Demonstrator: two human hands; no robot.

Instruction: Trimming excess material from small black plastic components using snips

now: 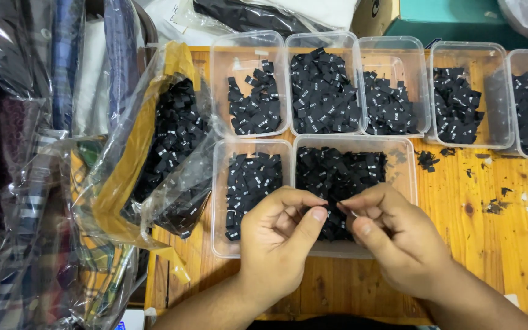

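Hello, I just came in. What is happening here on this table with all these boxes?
A person works over a wooden table with both bare hands. The left hand and the right hand meet fingertip to fingertip above a clear plastic container of small black fabric labels; what they pinch is too small to tell. Six more clear containers of such labels stand around it, and a clear plastic bag with more lies on the left. Stray black bits dot the wood.

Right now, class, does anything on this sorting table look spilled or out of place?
Yes. Loose black tags and small scraps lie scattered on the bare wooden table, right of the front clear tubs, outside any container. The tags elsewhere sit inside tubs or the plastic bag.
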